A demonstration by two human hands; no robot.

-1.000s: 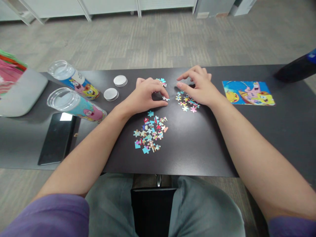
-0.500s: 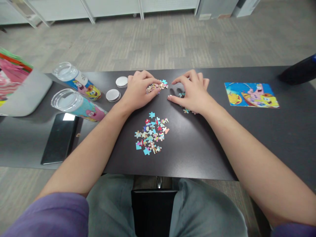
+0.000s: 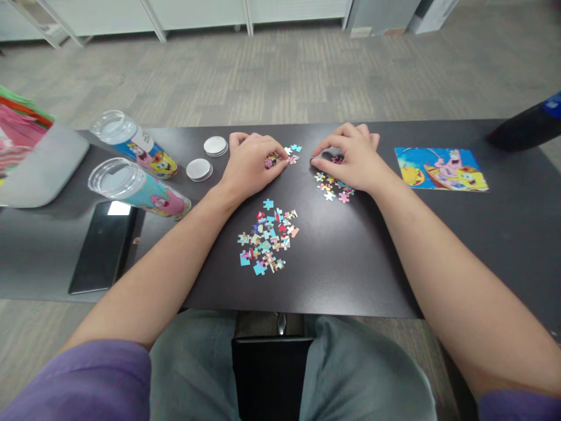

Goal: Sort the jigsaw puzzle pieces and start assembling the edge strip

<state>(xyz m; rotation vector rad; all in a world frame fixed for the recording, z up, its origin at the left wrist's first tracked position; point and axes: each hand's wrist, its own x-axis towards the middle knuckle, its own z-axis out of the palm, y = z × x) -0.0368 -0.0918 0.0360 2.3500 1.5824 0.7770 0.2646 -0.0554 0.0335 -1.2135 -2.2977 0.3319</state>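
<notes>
My left hand (image 3: 254, 161) is closed in a pinch, with a small puzzle piece (image 3: 288, 159) at the thumb and index fingertips. It rests over a pile of puzzle pieces (image 3: 272, 159), partly hidden under the fingers. My right hand (image 3: 346, 155) also has thumb and index drawn together, around a small dark-looking puzzle piece (image 3: 312, 159) seen nearly edge-on. Beneath its palm lies another pile of pieces (image 3: 329, 187), partly covered. Nearer to me a third loose pile of pieces (image 3: 266, 240), mostly light blue, red and tan, is spread on the dark table (image 3: 342, 263).
On the left lie two clear-lidded cartoon tubes (image 3: 146, 146) (image 3: 153, 193), stacked white round discs (image 3: 215, 145) (image 3: 198, 169), a black phone (image 3: 99, 251) and a white container (image 3: 48, 164) of colourful items. A cartoon picture card (image 3: 442, 169) and dark bottle (image 3: 521, 128) are at right.
My right thumb and index have come closer together, and the hand has shifted slightly right, uncovering more of its pile. My left fingertips have closed into a pinch slightly farther right.
</notes>
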